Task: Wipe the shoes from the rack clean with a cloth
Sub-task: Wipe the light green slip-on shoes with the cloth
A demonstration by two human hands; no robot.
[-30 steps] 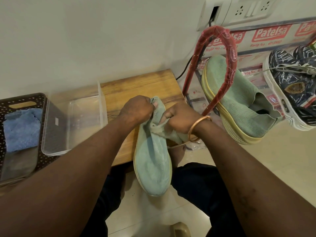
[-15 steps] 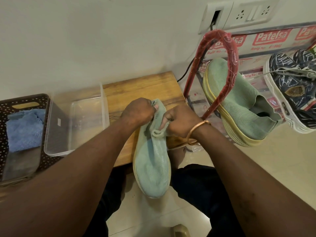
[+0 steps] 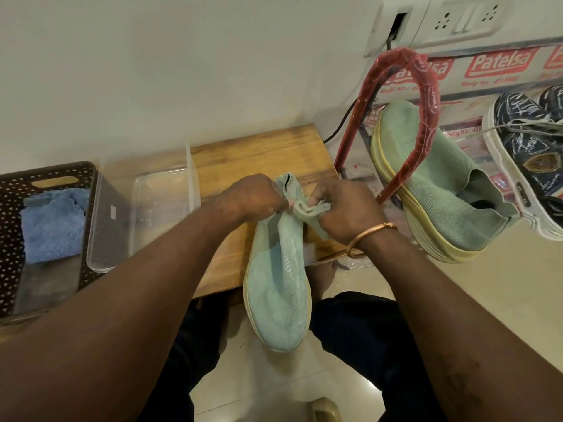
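Observation:
A pale green knit shoe [image 3: 278,287] with a yellowish sole hangs toe-down in front of me, over the edge of a low wooden table [image 3: 259,153]. My left hand [image 3: 251,197] grips the left side of its sock-like collar. My right hand [image 3: 347,210] pinches the rolled-down right side of that collar. Its matching green shoe [image 3: 432,190] sits on the red shoe rack [image 3: 422,95] at the right. A blue cloth [image 3: 53,222] lies in a dark perforated basket [image 3: 13,193] at the far left, away from both hands.
A clear plastic tub [image 3: 143,208] stands on the table between the basket and my hands. A navy patterned sneaker [image 3: 530,153] sits on the rack at the far right. A wall socket [image 3: 457,19] with a black cable is above the rack. My dark-trousered knees are below.
The right hand has rolled the shoe's collar further down and shifted slightly. The shoe has stayed in place.

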